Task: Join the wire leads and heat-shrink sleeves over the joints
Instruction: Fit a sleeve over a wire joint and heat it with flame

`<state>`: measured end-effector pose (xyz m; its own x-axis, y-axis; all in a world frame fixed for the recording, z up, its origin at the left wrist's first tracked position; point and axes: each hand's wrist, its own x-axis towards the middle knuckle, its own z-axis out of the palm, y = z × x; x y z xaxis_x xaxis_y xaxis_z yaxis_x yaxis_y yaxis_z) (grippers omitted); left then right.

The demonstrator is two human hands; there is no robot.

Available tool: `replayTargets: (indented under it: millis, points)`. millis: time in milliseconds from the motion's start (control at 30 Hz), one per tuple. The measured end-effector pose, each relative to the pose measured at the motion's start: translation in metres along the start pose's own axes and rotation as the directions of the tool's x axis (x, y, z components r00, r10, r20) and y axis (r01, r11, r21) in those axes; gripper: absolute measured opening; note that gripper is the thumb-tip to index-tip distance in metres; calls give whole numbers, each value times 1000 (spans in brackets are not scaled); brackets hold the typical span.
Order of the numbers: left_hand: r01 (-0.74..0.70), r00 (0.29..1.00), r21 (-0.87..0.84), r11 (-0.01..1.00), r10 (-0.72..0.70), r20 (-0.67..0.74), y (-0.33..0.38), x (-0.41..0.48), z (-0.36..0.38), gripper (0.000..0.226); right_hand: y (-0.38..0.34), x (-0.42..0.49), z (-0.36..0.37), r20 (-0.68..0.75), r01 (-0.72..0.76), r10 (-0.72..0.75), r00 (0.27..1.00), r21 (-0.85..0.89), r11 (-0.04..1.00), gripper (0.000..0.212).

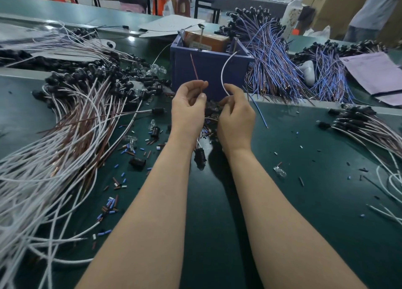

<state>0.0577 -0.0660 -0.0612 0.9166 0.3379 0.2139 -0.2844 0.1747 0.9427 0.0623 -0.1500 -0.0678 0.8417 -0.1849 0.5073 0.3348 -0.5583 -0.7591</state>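
The left-hand grip [188, 106] is held above the dark green tabletop [304, 191], thumb and forefinger pinching a thin red-brown wire lead [194, 65] that rises straight up from the fingertips. The right-hand grip [236, 114], just beside it, is closed on a thin white wire lead [222, 75] that curves upward and to the right. Both leads stand in front of the blue plastic bin [208, 71]. A black plug connector [200, 157] lies under the left wrist. Short blue, brown and white sleeve pieces [111, 204] lie scattered on the tabletop at left, near a large pile of white and brown wires [76, 119]. A bundle of blue-purple wires [272, 67] lies right of the bin.
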Motion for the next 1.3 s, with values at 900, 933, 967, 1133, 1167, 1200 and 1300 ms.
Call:
replayTargets:
  millis: [900, 933, 967, 1133, 1167, 1200, 1300]
  points:
    - [-119, 992, 318, 941, 98, 81, -1, 2, 5, 42, 0, 0, 0, -29, -34, 35, 999, 20, 999, 39]
    - [-117, 992, 310, 944, 97, 78, -2, 2, 5, 42, 1, 0, 0, -36, -30, 30, 999, 19, 999, 39]
    - [-113, 993, 298, 948, 95, 74, -2, 2, 5, 42, 1, 0, 0, -42, -25, 26, 999, 16, 1000, 38]
    - [-85, 996, 240, 967, 75, 51, -2, 3, 3, 41, 1, 1, 1, -50, -17, 18, 999, 9, 1000, 37]
    - [-82, 996, 237, 968, 72, 53, -2, 3, 3, 41, 1, 1, 1, -51, -15, 15, 999, 6, 1000, 36]
    - [-80, 996, 233, 969, 69, 56, -2, 3, 3, 41, 1, 1, 1, -52, -12, 12, 999, 3, 1000, 36]
    - [-69, 996, 231, 971, 55, 66, 1, 3, 2, 41, 1, 0, 0, -47, -13, 13, 999, -1, 1000, 37]
